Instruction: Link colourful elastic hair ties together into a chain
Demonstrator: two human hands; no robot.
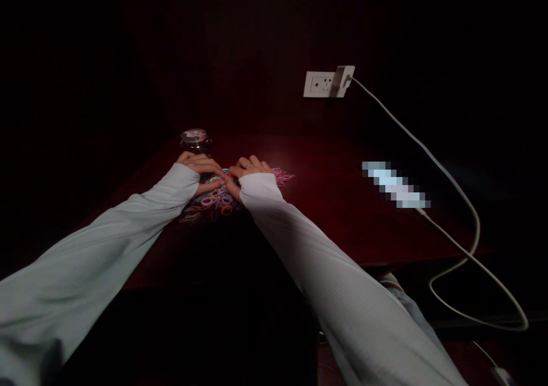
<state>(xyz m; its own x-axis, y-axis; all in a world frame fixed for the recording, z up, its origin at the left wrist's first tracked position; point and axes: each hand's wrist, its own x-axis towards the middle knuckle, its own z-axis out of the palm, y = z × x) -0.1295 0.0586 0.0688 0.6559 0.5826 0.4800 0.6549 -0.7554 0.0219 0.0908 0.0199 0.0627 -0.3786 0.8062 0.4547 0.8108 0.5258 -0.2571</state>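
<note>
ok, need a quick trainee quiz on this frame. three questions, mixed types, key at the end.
1. True or false: the round container sits farther from the wearer than the left grip.

2. Multiple choice: what colour are the thin strands showing just past the right grip, on its right side?
A) green
B) black
C) pink

3. Fill in the blank: the pale cable runs from a charger plugged into the ____.

Key:
1. True
2. C
3. wall socket
</note>
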